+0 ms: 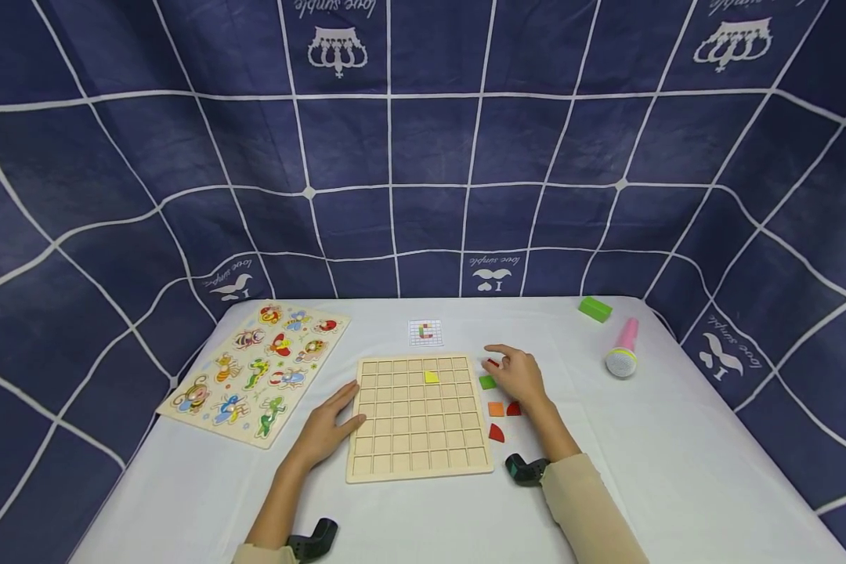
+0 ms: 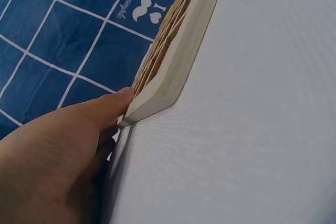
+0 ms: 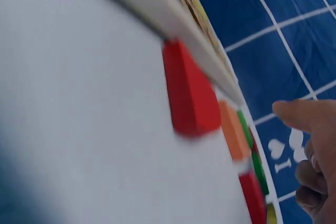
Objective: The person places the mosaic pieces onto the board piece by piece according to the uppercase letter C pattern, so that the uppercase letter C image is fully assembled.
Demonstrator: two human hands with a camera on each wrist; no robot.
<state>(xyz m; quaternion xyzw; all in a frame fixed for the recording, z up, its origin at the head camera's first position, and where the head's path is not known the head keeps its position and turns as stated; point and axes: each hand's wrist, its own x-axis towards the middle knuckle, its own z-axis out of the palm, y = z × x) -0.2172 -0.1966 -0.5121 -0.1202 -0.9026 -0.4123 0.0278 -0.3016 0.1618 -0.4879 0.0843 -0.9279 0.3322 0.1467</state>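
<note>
A wooden grid board (image 1: 420,439) lies at the table's centre with one yellow tile (image 1: 431,377) in its upper rows. My left hand (image 1: 327,427) rests with straight fingers against the board's left edge; in the left wrist view the thumb (image 2: 118,100) touches the board's corner (image 2: 168,82). My right hand (image 1: 516,374) hovers to the right of the board with loosely curled fingers, holding nothing. Under its fingertips lie a small red tile (image 1: 492,363) and a green tile (image 1: 487,382). Nearer me are an orange square (image 1: 496,409), a red piece (image 1: 513,409) and a red quarter-round (image 1: 497,432).
A small pattern card (image 1: 425,332) lies beyond the board. An animal peg puzzle (image 1: 257,368) sits at the left. A green block (image 1: 595,309) and a pink toy microphone (image 1: 623,348) are at the far right. Blue gridded cloth surrounds the white table (image 1: 677,470).
</note>
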